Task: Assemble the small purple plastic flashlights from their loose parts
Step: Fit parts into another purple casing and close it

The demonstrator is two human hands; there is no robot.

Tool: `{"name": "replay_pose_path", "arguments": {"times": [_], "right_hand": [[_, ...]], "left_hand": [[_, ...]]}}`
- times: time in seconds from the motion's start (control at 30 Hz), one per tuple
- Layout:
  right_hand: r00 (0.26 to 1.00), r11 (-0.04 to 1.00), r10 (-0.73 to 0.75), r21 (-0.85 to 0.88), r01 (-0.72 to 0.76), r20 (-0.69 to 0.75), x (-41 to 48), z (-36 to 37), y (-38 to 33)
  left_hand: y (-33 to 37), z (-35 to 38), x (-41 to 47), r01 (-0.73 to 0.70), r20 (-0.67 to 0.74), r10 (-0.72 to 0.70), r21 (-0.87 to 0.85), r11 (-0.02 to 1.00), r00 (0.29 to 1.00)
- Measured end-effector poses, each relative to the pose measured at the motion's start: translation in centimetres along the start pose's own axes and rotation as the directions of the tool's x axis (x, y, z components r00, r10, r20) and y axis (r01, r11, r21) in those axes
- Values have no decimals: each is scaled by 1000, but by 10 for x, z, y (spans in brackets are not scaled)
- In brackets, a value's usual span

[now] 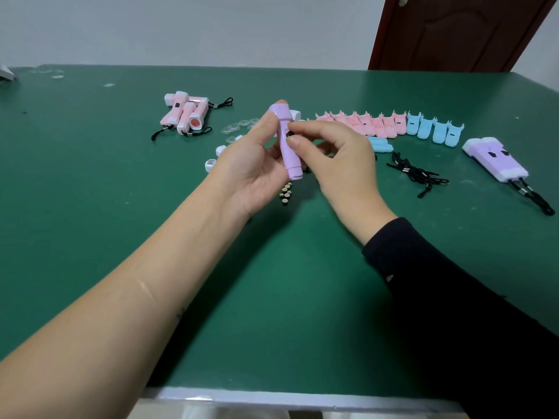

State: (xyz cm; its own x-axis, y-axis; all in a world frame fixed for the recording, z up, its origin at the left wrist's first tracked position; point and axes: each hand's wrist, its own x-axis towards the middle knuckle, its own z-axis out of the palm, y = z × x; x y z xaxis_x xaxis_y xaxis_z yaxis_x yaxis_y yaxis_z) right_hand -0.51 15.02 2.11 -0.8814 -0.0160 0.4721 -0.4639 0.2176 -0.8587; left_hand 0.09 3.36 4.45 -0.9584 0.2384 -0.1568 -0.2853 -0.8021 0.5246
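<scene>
A purple flashlight body (287,143) stands nearly upright above the middle of the green table (121,182). My left hand (251,164) grips it from the left, fingers curled behind it. My right hand (335,155) pinches its right side with thumb and forefinger, at the small black switch (291,133). Two assembled purple flashlights (496,158) with black cords lie at the right.
Assembled pink flashlights (186,113) lie at the back left. A row of pink shells (363,122) and blue shells (435,131) runs behind my hands. Clear lenses (239,125), white caps (211,164), small button batteries (286,192) and black lanyards (414,173) lie around.
</scene>
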Motion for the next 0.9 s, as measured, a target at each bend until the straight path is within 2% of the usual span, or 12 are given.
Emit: {"name": "replay_pose_path", "arguments": {"times": [0.07,0.17,0.3,0.47,0.63,0.9], "right_hand": [[999,998,-40,-57,40,-5,1,-2,0],[999,998,-48,-30,48,-3,1,-2,0],[996,987,78,140,-82,30,4,-2,0],[983,953,165,242,-181,85,8,-4,4],[942,880,266,347,-324,206,9,-6,5],[938,833,304,431,-347,168,8,-4,2]], "left_hand": [[0,-1,0,7,2,-7,-22,1000,1000],[1,-1,0,26,-10,-27,-38,999,1000],[0,1,-1,-12,-54,11,-25,1000,998],[-1,3,-3,-30,-63,33,49,998,997],[-1,4,-2,-41,-95,47,63,997,994],[-2,2,1,-47,-56,53,110,993,997]]}}
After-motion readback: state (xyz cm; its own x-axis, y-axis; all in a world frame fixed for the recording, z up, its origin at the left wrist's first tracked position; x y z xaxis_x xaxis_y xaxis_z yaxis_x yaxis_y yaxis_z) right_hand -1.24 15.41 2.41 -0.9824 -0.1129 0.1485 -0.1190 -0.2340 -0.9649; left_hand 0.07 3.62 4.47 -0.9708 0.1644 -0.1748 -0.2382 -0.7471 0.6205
